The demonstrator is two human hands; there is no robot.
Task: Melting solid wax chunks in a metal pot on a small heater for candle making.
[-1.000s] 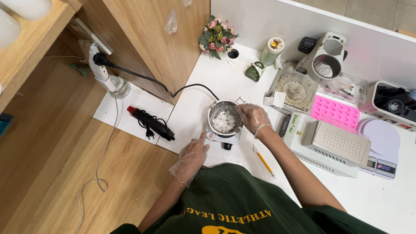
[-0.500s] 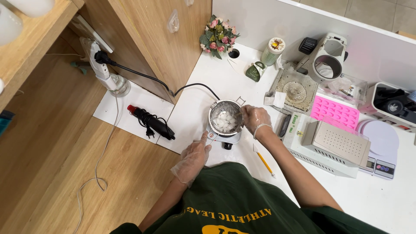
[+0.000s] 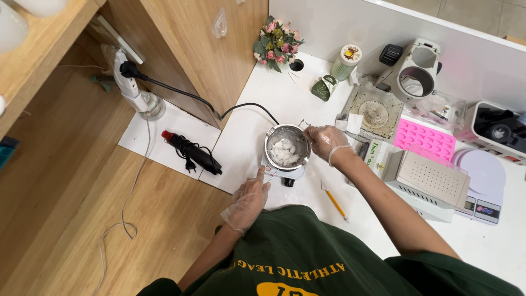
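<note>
The metal pot (image 3: 287,147) stood on a small white hot plate (image 3: 286,174) on the white counter (image 3: 246,131), straight ahead of the person and between the two gloved hands. Pale lumps (image 3: 284,152), waxy in look, lay in its bottom.

The right hand (image 3: 324,141) was at the pot's right rim, on the side where a wire handle (image 3: 303,123) stuck out toward the back. Its fingers curled over the rim there, a grip clenched on the pot's edge or handle; which of the two could not be told from above.

The left hand (image 3: 249,198) lay nearer the body, below and to the left of the pot. Its fingertips pinched a thin stick (image 3: 270,176), so this grip was grasping the stick. The stick's long axis ran from the fingers up and to the right, pointing at the pot's near rim, and its far end seemed to touch or just reach the pot's lower left edge.

So the pot lay up and to the right of the left hand, and just left of the right hand, which was the nearer of the two.

A yellow pencil (image 3: 335,202) lay on the counter near the right forearm, and a pink mould (image 3: 424,141) sat well apart to the right.
</note>
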